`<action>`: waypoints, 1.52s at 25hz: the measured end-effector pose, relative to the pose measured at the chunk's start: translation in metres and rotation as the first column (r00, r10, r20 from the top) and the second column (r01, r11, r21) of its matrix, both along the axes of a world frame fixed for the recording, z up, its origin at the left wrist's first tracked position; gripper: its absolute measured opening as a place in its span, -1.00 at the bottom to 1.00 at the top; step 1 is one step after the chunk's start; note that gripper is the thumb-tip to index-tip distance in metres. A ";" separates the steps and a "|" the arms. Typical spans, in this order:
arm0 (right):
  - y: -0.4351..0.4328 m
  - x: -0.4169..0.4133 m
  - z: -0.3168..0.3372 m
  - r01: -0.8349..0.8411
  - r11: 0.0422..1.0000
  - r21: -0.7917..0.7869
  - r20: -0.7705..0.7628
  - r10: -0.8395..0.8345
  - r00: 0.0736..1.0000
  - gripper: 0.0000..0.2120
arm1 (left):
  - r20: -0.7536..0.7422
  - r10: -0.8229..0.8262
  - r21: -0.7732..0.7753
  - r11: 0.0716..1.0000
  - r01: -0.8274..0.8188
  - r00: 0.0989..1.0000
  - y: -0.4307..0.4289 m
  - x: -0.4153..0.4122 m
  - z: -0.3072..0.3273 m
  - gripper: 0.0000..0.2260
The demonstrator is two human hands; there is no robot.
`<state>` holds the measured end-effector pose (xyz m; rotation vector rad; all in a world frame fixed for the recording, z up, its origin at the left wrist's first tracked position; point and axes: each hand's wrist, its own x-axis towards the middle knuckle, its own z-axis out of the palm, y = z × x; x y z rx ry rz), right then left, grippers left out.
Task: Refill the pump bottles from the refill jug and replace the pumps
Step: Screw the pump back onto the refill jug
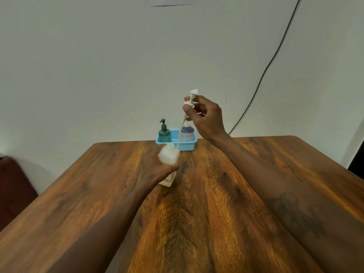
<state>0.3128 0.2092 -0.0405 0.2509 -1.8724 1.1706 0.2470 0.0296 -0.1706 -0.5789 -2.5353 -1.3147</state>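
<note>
My left hand (157, 166) grips a pale cream pump bottle (169, 154) with its neck uncovered, tilted a little and held just above the wooden table (197, 213). My right hand (204, 117) holds a white pump (192, 99) lifted well above the bottle; its long dip tube (180, 131) hangs down, with the lower end beside the bottle's neck. Behind them a blue basket (188, 145) at the table's far edge holds a dark green pump bottle (164, 133) and a purple bottle (187, 133), partly hidden by the tube and my hand.
A black cable (262, 75) runs down the white wall on the right. A dark red seat (13, 190) stands left of the table. A dark object shows at the far right edge (357, 158).
</note>
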 end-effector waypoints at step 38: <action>0.007 -0.010 -0.009 -0.006 0.993 0.114 0.473 -0.049 0.880 -0.63 | -0.353 -0.180 -0.069 0.984 0.166 0.918 0.000 0.007 0.061 0.04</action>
